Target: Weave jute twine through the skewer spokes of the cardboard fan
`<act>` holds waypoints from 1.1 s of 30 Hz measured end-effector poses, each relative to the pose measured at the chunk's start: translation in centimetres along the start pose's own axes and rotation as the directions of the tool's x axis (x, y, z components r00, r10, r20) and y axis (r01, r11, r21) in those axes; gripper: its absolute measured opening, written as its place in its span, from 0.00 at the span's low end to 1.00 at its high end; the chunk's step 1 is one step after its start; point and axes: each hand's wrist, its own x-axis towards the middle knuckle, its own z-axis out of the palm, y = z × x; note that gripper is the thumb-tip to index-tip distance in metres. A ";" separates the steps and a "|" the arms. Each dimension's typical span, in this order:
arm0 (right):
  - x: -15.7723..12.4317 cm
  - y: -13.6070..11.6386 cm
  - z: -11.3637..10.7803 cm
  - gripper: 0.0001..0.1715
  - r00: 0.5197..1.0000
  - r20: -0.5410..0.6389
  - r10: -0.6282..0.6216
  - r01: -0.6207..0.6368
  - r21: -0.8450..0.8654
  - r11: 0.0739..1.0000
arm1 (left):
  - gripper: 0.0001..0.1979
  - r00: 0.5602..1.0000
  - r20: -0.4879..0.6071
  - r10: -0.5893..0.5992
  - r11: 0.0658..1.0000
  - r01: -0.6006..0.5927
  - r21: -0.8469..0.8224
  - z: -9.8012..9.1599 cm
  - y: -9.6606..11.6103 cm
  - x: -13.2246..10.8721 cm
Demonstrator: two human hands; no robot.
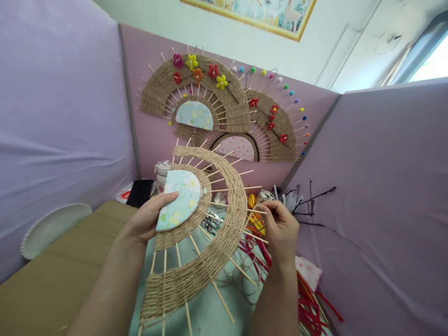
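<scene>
My left hand point(147, 219) grips a half-round woven fan frame point(224, 224) by its light blue floral fabric centre point(182, 198), thumb pressed on the fabric. Jute twine bands run across thin wooden sticks that fan outward. The frame is held upright and tilted over the table. My right hand point(280, 224) is closed in a pinch on one wooden stick point(257, 211) at the frame's right edge.
Two finished woven fans point(196, 88) point(269, 126) with felt flowers and pompoms hang on the pink partition. A paper plate point(52, 228) and brown cardboard point(52, 280) lie left. Red ribbons point(311, 303), loose twine, dark twigs point(308, 200) and a white jar point(163, 172) crowd the table.
</scene>
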 end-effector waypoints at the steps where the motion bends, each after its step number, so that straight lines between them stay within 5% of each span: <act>1: 0.0 0.1 -0.1 0.09 1.000 -0.012 -0.004 0.004 0.007 1.000 | 0.21 1.000 0.001 0.000 1.000 0.000 0.008 0.0 0.0 0.0; 12: -0.1 0.2 -1.3 0.09 0.996 -0.093 0.017 -0.013 0.044 0.999 | 0.15 1.000 0.013 -0.016 0.993 0.015 0.120 -0.5 -0.4 0.2; 21: -0.2 0.9 -2.9 0.08 0.989 -0.081 0.125 -0.113 0.144 0.983 | 0.22 0.994 0.103 -0.047 0.988 0.032 0.148 -0.5 -0.3 -0.2; 29: 0.1 2.9 -0.9 0.08 0.984 0.008 0.176 -0.167 0.348 0.922 | 0.21 0.994 0.092 -0.061 0.991 0.049 0.121 0.0 -0.3 -0.7; 33: 0.2 2.3 1.2 0.11 0.945 0.191 0.265 -0.324 0.444 0.835 | 0.20 0.995 0.072 -0.066 0.992 0.058 0.112 -0.1 -0.2 -0.9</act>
